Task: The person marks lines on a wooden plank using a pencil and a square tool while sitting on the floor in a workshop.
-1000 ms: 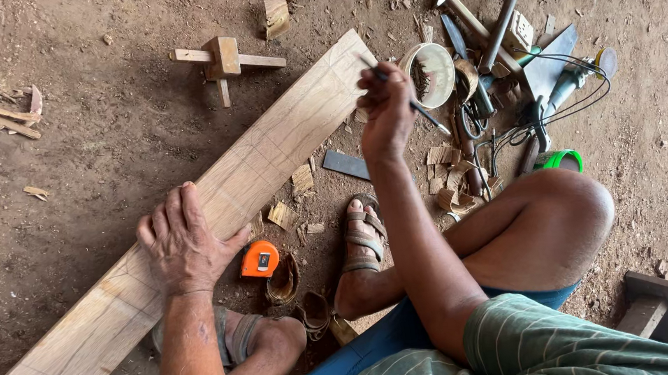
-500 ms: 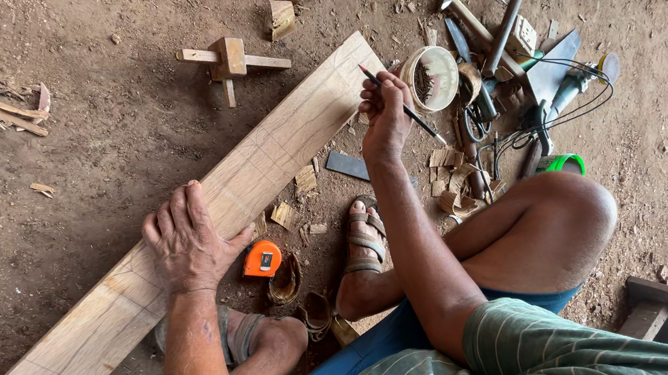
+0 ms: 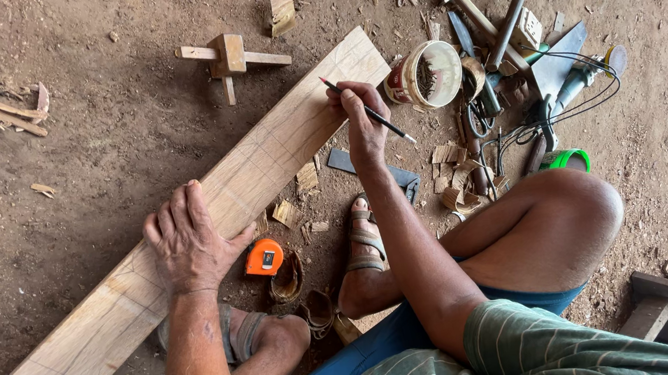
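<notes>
Under our spread left fingers lies the long wooden plank [image 3: 192, 252], flat on the dirt floor [image 3: 84, 172] and running diagonally away from us; our left hand [image 3: 187, 244] presses palm-down on it, fingers fanned apart, which looks meant to keep the board from sliding. Toward the plank's far end, our right hand [image 3: 362, 127] pinches a pencil [image 3: 367, 110] between thumb and curled fingers, its red tip resting on the wood near the edge, where faint drawn lines cross the surface. Just below the left thumb, off the plank, sits an orange tape measure [image 3: 264, 258], within easy reach. Beyond the right knuckles stands a tin of nails [image 3: 424, 75], and past it a heap of hammers [image 3: 489, 14] and other tools. Above the pencil tip, across the plank, lies a wooden marking gauge [image 3: 229, 58].
</notes>
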